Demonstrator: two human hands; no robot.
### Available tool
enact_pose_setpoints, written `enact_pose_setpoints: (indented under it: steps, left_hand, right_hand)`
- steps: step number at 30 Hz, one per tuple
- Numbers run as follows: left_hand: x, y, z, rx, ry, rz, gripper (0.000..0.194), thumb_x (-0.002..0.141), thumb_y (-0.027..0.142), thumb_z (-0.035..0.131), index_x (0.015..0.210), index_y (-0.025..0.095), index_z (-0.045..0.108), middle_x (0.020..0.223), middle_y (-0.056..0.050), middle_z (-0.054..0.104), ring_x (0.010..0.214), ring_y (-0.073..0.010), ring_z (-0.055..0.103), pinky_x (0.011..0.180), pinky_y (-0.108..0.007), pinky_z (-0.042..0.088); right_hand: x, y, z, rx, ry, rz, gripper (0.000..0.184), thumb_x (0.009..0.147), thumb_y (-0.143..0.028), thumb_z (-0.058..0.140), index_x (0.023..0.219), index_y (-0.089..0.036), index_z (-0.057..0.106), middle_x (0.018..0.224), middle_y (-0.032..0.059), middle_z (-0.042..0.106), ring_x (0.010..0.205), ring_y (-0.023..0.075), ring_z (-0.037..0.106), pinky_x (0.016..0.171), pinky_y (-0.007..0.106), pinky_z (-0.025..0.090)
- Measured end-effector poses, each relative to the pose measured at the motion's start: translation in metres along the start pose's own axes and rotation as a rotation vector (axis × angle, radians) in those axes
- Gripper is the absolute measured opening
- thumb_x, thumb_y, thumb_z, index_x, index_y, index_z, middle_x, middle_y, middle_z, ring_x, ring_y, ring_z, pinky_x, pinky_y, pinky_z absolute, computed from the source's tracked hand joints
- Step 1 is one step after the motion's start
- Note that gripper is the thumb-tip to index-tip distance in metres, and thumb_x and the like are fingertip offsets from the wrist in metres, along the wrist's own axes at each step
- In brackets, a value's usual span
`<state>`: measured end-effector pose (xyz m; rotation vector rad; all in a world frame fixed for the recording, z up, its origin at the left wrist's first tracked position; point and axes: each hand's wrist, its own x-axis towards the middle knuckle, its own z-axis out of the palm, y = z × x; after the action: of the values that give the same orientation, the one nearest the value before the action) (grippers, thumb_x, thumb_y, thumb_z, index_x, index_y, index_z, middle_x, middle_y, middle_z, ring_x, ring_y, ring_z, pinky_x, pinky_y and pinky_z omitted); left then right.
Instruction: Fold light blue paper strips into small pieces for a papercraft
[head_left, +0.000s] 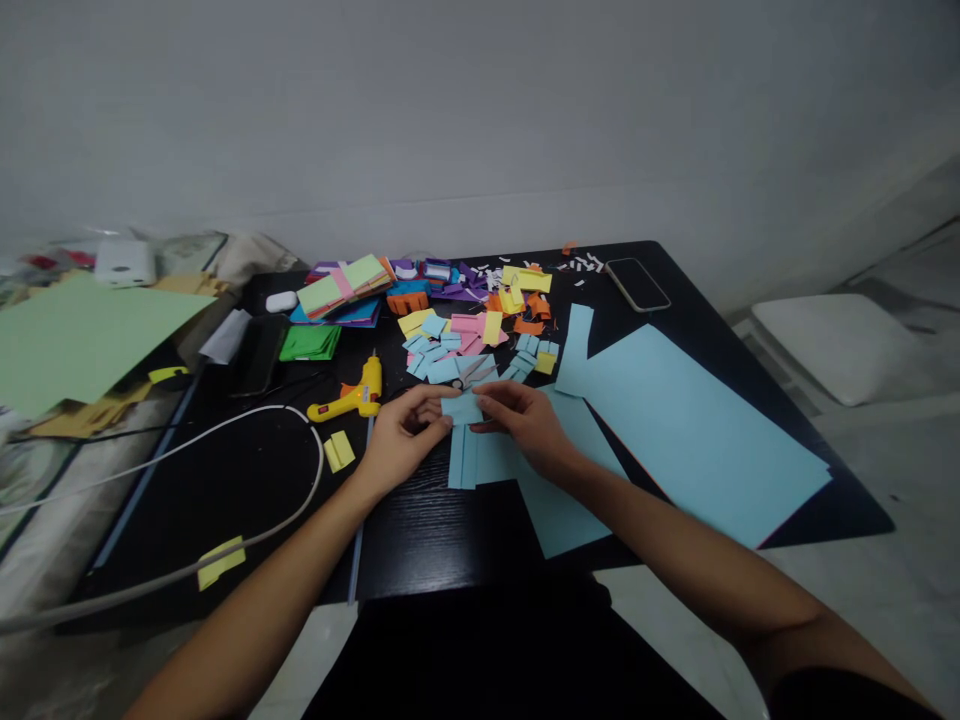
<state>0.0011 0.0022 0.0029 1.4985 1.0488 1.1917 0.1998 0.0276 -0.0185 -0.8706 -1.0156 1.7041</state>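
Blue paper (pixel 461 410) over black table (pixel 412 540) by wall (pixel 465 120)

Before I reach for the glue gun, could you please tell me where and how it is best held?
Probably by the handle, from above and the left: the glue gun lies on its side, handle out to the left, nozzle pointing toward the wall. Mind the white cable, which curves close to the handle's end.

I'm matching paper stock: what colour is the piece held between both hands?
The held paper piece is light blue, best seen in the head view.
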Motion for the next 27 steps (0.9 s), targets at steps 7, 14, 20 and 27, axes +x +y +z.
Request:
enact_pose_setpoints:
  steps: [7, 14, 20, 27]
  left_hand:
    - [0.0004, -0.0018, 0.0005, 0.111, 0.055, 0.024, 0.019, 0.088, 0.021, 0.072, 0.106, 0.019, 0.074, 0.074, 0.001, 0.067, 0.064, -0.0118, 0.061, 0.062, -0.025, 0.052]
    - [-0.0019, -0.009, -0.0021, 0.392, 0.072, 0.185, 0.02, 0.09, 0.016, 0.067, 0.109, 0.019, 0.072, 0.089, -0.002, 0.073, 0.073, -0.0145, 0.064, 0.068, -0.028, 0.052]
    - [-0.0039, -0.0053, -0.0023, 0.564, 0.035, 0.377, 0.014, 0.094, 0.014, 0.063, 0.105, 0.02, 0.07, 0.093, -0.004, 0.074, 0.081, -0.0178, 0.068, 0.073, -0.031, 0.053]
    - [-0.0051, -0.0048, -0.0018, 0.588, 0.005, 0.47, 0.015, 0.096, 0.014, 0.064, 0.109, 0.02, 0.07, 0.094, -0.005, 0.073, 0.087, -0.0182, 0.069, 0.078, -0.032, 0.055]
  right_hand:
    - [-0.001, 0.0011, 0.0008, -0.094, 0.003, -0.064, 0.03, 0.076, -0.039, 0.088, 0.096, -0.02, 0.078, 0.093, 0.0038, 0.077, 0.083, 0.0183, 0.074, 0.074, 0.036, 0.07]
    - [-0.0069, 0.0034, 0.0027, -0.299, 0.038, -0.202, 0.03, 0.082, -0.04, 0.083, 0.104, -0.021, 0.077, 0.091, 0.0041, 0.078, 0.08, 0.0187, 0.075, 0.076, 0.037, 0.068]
    - [-0.0074, 0.0003, 0.0042, -0.332, 0.006, -0.218, 0.026, 0.081, -0.043, 0.083, 0.091, -0.02, 0.076, 0.086, 0.0036, 0.075, 0.071, 0.0162, 0.072, 0.068, 0.033, 0.065]
    - [-0.007, 0.0003, 0.0054, -0.277, -0.028, -0.167, 0.03, 0.08, -0.046, 0.084, 0.091, -0.02, 0.074, 0.087, 0.003, 0.074, 0.074, 0.0155, 0.073, 0.073, 0.033, 0.066]
